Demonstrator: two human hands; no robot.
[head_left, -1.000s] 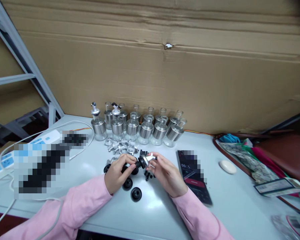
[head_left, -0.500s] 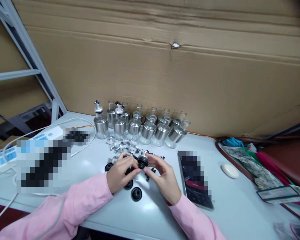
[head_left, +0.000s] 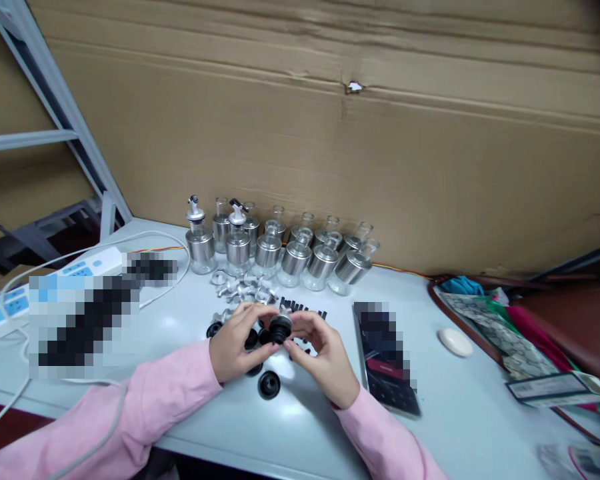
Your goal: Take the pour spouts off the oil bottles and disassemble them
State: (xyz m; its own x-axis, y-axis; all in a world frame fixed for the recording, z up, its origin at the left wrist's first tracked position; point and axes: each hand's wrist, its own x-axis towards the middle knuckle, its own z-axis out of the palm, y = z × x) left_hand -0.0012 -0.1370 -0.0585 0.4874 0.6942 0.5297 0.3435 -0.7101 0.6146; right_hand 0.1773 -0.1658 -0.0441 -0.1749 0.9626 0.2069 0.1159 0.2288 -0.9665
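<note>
Between my two hands is a bottle pourer with a silver top and a ribbed black stopper below. My left hand grips it from the left with thumb and fingers. From the right, the thumb and fingers of my right hand close on the same pourer. Several black rubber stoppers lie under and around my hands, among them one stopper nearest the table's front. Beyond my fingers are a pile of silver spout pieces and a row of small black parts. My left hand partly hides some stoppers.
Several glass bottles with metal sleeves stand at the back; two carry pourers. A tablet-like device and a white oval object lie to the right. A power strip with cables lies left. A cardboard sheet rises behind.
My left fingers have moved up around the pourer's silver top, where they were lower against its black stopper. The pourer stays between both hands. The view has shifted slightly.
</note>
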